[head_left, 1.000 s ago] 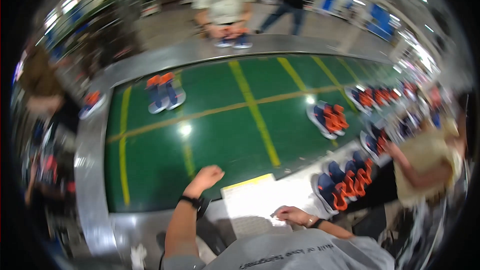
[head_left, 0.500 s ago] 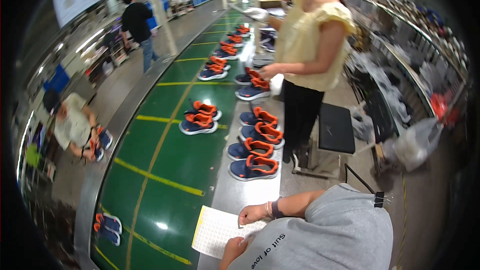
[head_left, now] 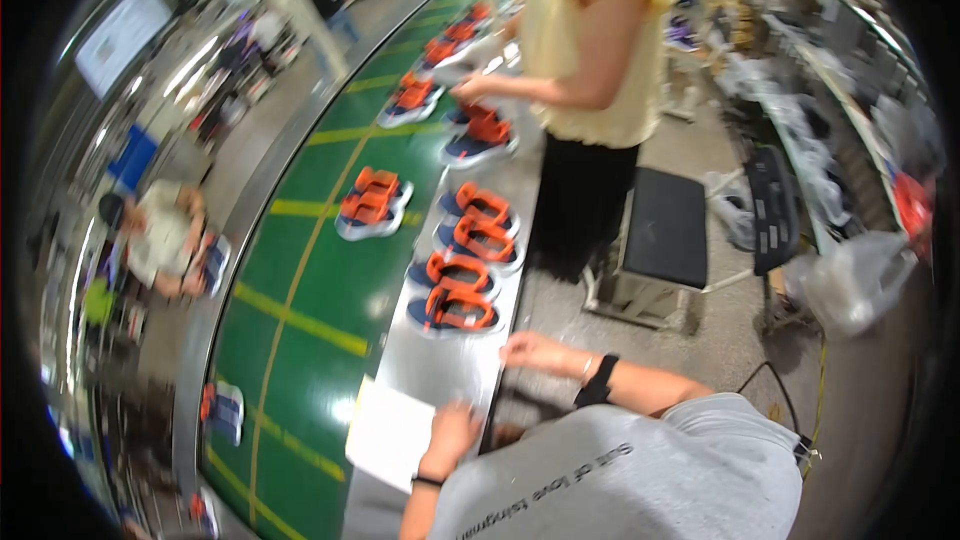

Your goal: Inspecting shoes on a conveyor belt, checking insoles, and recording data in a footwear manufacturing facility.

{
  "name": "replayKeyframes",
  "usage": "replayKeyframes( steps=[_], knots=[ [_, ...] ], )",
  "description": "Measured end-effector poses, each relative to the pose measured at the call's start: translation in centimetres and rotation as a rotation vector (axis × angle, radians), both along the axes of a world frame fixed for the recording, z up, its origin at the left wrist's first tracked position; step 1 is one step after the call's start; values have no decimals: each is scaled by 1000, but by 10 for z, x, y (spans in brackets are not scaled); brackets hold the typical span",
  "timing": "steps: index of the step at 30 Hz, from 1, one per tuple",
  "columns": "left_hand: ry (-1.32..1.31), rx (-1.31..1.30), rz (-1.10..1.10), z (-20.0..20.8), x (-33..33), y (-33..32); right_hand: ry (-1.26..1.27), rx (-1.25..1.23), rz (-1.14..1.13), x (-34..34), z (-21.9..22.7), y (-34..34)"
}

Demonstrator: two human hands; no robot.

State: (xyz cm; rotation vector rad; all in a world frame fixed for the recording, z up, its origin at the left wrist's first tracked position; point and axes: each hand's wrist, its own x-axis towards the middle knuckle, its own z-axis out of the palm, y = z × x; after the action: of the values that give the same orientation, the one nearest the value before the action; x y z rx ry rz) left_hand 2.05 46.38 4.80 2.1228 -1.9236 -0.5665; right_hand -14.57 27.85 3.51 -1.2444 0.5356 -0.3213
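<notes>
On the ledge, shoes stood side by side, likely for easy reach beside the belt. The left hand was by the sheet, the right hand near the ledge's edge; blur hid whether either grasped anything.

**Premises: Conditions Around You**

To your right, a black-seated chair on a pale frame stood on grey floor. Beyond it ran long shelving, a clear plastic bag alongside. Ahead, to your left, were a pale screen, a white pillar and a bright strip light.
</notes>
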Motion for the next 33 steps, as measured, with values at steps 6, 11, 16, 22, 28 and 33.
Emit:
replayKeyframes(
  steps=[6, 11, 16, 22, 28, 33],
  knots=[
    [-60, -90, -24, 34, -69, -82, -103, 21, 109, -47, 82, -27],
    [188, -187, -35, -1, -106, -98, -46, -360, 276, -77, 81, -20],
    [621, -276, 9, -15, -156, -106, 29, -424, 263, -112, 63, -12],
    [612, 49, -216, 1, -172, -127, 101, -414, 115, -140, 61, -9],
    [586, 412, -379, 26, -189, -162, 201, -311, -30, -173, 68, -14],
    [486, 189, -745, -21, -209, -180, 223, -249, -199, -195, 66, -3]
  ],
)
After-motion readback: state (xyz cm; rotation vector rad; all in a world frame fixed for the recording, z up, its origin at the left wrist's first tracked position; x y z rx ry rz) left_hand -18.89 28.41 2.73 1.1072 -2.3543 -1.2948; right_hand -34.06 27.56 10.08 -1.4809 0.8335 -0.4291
